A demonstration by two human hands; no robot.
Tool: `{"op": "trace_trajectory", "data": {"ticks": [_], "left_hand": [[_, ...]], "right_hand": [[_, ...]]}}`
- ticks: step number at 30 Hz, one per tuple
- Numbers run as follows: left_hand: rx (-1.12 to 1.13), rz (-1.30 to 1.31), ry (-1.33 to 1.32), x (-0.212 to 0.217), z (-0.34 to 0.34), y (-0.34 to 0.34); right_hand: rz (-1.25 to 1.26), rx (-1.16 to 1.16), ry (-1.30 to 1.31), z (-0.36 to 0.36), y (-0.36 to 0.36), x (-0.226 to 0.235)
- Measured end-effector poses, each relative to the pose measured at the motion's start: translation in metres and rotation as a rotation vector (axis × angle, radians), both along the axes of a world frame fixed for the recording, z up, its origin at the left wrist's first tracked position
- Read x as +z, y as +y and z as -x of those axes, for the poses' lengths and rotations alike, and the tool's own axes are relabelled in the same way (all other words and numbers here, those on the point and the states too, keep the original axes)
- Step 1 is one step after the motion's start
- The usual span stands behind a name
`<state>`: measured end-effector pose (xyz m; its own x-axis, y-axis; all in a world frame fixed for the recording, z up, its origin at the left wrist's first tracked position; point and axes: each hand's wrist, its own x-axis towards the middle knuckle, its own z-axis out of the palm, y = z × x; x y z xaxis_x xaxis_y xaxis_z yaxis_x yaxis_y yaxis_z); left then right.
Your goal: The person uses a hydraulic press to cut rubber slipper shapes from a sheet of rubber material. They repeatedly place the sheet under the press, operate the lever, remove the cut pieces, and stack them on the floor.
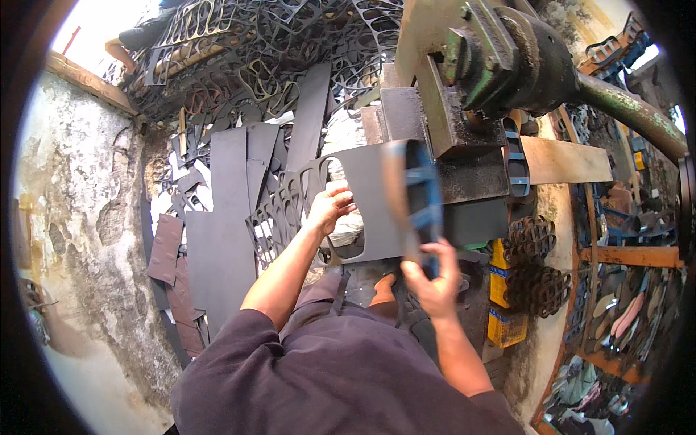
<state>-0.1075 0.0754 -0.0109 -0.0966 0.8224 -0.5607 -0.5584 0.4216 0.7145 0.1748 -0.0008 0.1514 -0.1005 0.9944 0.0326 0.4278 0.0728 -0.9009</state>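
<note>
A sole-shaped cutting die (419, 190) with blue cross bars, blurred by motion, stands upright over a dark sheet (373, 210). My right hand (435, 279) is closed around its near end. The sheet's left part is a web of sole-shaped cut-outs; its right part is whole. At one of these holes, my left hand (331, 209) has its fingers curled together at the sheet's edge. Beyond the die is the worn metal head (471, 130) of a press. Beside it, a second blue-barred die (516, 159) rests near a tan board (569, 159).
Cut-out sheet scraps (268, 43) pile up at the back. Long dark sheets (230, 170) lean on the left, near a stained wall (94, 167). Yellow boxes (507, 326) and stacked dark loops (533, 268) stand at right. A thick green bar (631, 109) juts right from the press.
</note>
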Motion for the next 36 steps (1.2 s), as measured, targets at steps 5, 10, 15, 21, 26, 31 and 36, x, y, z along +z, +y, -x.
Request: {"op": "trace_trajectory", "data": {"ticks": [5,10,15,21,26,31,36], "left_hand": [[0.000,-0.077,-0.062,-0.016,-0.003,0.002],[0.033,-0.056,-0.011,0.003,-0.012,0.004],[0.088,-0.075,0.001,0.009,-0.022,0.007],[0.023,-0.199,0.089,0.022,-0.026,0.002],[0.043,-0.237,0.021,0.028,-0.028,0.001],[0.002,-0.255,0.051,0.032,-0.025,-0.002],[0.000,-0.272,0.054,0.033,-0.029,-0.003]], "right_hand": [[-0.223,-0.009,-0.337,0.085,0.025,-0.086],[-0.302,-0.052,-0.545,0.097,0.032,-0.115],[-0.155,-0.068,-0.487,0.091,0.027,-0.106],[-0.182,-0.031,-0.562,0.047,-0.007,-0.128],[-0.222,-0.056,-0.530,0.043,-0.009,-0.135],[-0.244,-0.047,-0.517,0.039,-0.011,-0.139],[-0.241,-0.046,-0.492,0.034,-0.011,-0.138]]}}
